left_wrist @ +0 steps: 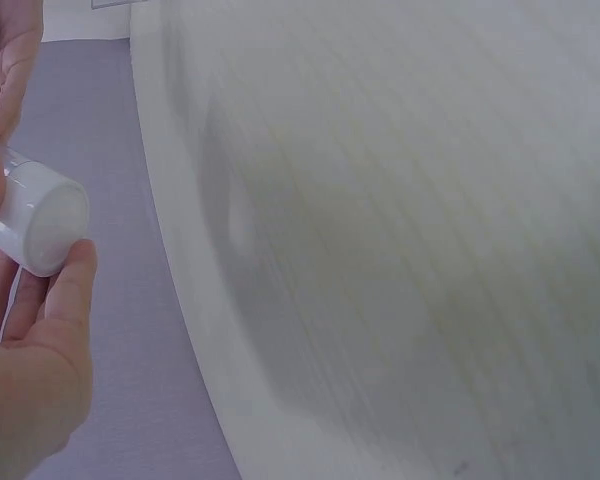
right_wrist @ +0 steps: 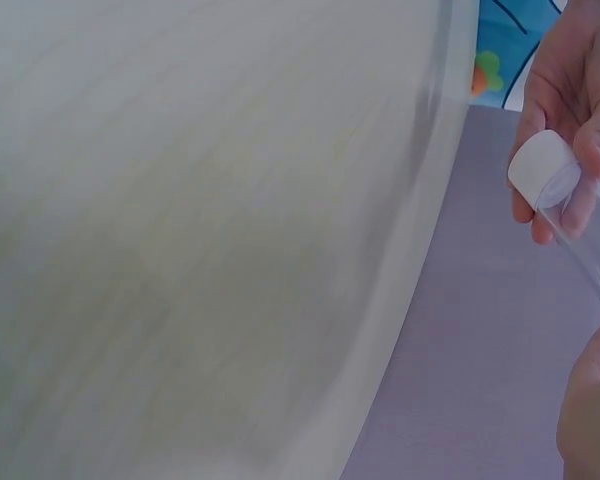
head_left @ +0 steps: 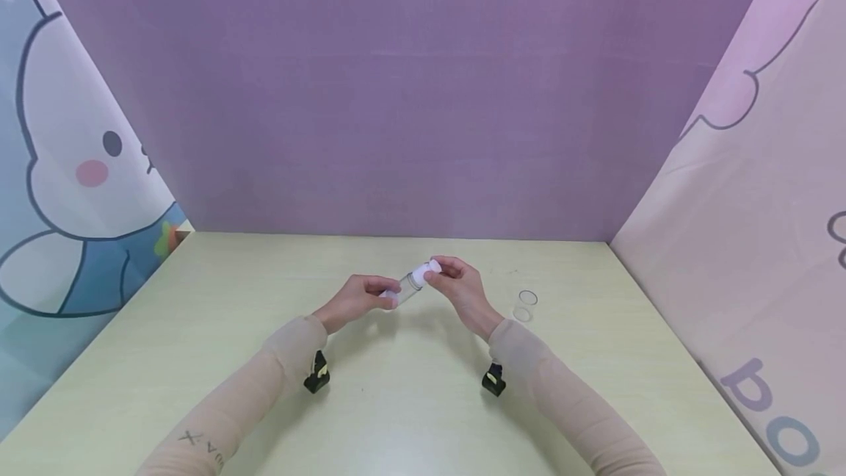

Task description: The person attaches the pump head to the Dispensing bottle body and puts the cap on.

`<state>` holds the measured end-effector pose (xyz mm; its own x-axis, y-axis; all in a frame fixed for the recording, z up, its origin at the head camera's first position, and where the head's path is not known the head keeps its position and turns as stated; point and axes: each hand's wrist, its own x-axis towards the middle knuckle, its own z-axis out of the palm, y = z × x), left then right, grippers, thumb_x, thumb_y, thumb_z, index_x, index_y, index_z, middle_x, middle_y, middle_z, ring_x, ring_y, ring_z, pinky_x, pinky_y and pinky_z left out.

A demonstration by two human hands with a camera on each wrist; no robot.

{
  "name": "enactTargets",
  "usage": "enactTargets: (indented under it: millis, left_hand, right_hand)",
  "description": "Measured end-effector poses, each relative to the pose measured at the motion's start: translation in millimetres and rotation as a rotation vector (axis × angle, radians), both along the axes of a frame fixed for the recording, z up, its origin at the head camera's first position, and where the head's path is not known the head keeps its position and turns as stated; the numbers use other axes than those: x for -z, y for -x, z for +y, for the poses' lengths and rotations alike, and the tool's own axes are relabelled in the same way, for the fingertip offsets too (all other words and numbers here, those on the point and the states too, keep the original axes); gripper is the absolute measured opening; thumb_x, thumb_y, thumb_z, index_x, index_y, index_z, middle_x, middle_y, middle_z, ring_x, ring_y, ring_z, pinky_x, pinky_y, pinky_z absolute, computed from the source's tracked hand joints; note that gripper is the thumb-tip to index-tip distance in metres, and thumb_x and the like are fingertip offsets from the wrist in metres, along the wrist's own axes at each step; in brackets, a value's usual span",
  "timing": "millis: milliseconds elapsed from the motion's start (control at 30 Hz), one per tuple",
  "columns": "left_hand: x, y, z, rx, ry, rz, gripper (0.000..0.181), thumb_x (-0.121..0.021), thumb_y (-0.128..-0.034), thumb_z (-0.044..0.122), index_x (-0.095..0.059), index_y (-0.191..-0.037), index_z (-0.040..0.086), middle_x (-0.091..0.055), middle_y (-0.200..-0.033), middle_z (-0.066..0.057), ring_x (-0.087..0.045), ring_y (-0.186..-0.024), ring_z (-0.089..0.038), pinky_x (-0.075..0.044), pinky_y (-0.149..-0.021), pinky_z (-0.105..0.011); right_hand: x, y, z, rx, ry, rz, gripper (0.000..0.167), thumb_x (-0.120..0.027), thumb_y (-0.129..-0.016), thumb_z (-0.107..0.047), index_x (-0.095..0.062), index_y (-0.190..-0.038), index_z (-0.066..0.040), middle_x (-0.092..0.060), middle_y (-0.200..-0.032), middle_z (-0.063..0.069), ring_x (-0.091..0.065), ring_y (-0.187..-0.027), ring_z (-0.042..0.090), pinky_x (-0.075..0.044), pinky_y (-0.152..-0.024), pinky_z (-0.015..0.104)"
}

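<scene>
A small clear bottle (head_left: 407, 288) with a white base and a white top is held tilted above the table, its top end up and to the right. My left hand (head_left: 358, 301) grips the white base (left_wrist: 55, 225) between thumb and fingers. With thumb and fingertips, my right hand (head_left: 466, 294) pinches the white top (head_left: 426, 271). In the right wrist view the clear barrel (right_wrist: 586, 240) shows between the hands, while the top lies out of sight. A clear open cylinder, like a cap (head_left: 525, 305), stands on the table right of my right hand.
The pale wooden table (head_left: 423, 402) runs back to a purple panel (head_left: 403, 94). Printed cartoon panels stand at the left (head_left: 79, 123) and right (head_left: 740, 226). A black wrist camera hangs under each forearm, one left (head_left: 317, 373) and one right (head_left: 493, 380).
</scene>
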<state>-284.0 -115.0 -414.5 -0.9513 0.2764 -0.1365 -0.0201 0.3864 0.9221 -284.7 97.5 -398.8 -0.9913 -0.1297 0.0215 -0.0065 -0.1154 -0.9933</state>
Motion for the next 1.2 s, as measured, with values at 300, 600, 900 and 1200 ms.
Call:
enactTargets:
  millis: [300, 600, 900, 1200]
  left_hand:
    - [-1.3, -1.3, -0.1, 0.005, -0.012, 0.005, 0.035, -0.068, -0.0826, 0.017, -0.063, -0.117, 0.012, -0.059, -0.123, -0.006, -0.054, -0.112, -0.023, -0.041, -0.094, -0.046]
    - [-2.0, -3.0, 0.3, 0.022, -0.014, 0.005, 0.036, -0.068, -0.0823, 0.018, -0.063, -0.117, 0.012, -0.059, -0.124, -0.006, -0.054, -0.112, -0.023, -0.041, -0.094, -0.046]
    - [-0.7, -3.4, -0.4, 0.031, -0.020, -0.002, 0.036, -0.069, -0.0812, 0.020, -0.064, -0.116, 0.014, -0.059, -0.124, -0.005, -0.053, -0.112, -0.023, -0.041, -0.095, -0.046]
    - [-0.1, -1.4, -1.6, 0.038, -0.028, -0.008, 0.037, -0.070, -0.0809, 0.020, -0.063, -0.117, 0.014, -0.058, -0.125, -0.005, -0.053, -0.111, -0.023, -0.041, -0.095, -0.045]
  right_hand:
    - [-0.8, -0.7, 4.0, -0.123, 0.118, 0.028, 0.047, -0.060, -0.084, 0.004, -0.047, -0.129, 0.003, -0.050, -0.132, 0.019, -0.057, -0.107, 0.010, -0.046, -0.091, 0.024]
    - [-3.5, -3.5, 6.6, -0.203, 0.211, 0.054, 0.050, -0.051, -0.084, 0.013, -0.041, -0.132, 0.006, -0.041, -0.137, 0.023, -0.053, -0.116, 0.012, -0.044, -0.092, 0.022]
    - [-2.9, -2.8, 5.4, -0.221, 0.194, 0.059, 0.050, -0.049, -0.084, 0.014, -0.039, -0.132, 0.008, -0.052, -0.130, 0.017, -0.055, -0.111, 0.011, -0.042, -0.096, 0.025]
    - [-2.0, -1.1, 4.1, -0.191, 0.174, 0.043, 0.047, -0.052, -0.083, 0.012, -0.045, -0.129, 0.006, -0.061, -0.120, 0.010, -0.057, -0.111, 0.016, -0.042, -0.097, 0.029]
